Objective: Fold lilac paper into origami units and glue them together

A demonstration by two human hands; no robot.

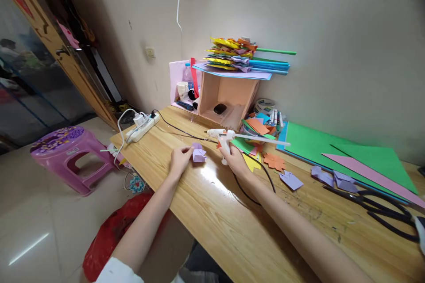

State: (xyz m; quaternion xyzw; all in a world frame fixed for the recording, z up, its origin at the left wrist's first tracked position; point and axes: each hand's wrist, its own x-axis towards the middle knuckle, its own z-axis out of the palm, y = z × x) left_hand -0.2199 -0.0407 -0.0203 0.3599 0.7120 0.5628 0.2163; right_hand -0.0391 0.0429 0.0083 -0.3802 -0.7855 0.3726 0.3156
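Observation:
My left hand (181, 160) pinches the left edge of a small folded purple paper piece (199, 154) over the table. A white glue gun (226, 141) is gripped by my right hand (236, 162), its nozzle pointing left and a long glue stick (262, 139) jutting from its back. The gun's nozzle is a little above and right of the purple paper, apart from it. Just right of my right hand lie a yellow paper cutout (253, 163), an orange paper flower (274, 162) and another folded purple piece (291, 180).
Black scissors (375, 208) and more purple pieces (344, 181) lie at the right, beside green paper sheets (332, 146). A wooden box (229, 93) carries stacked paper flowers (230, 53). The gun's black cord (181, 130) runs to a power strip (144, 128). A pink stool (75, 159) stands left.

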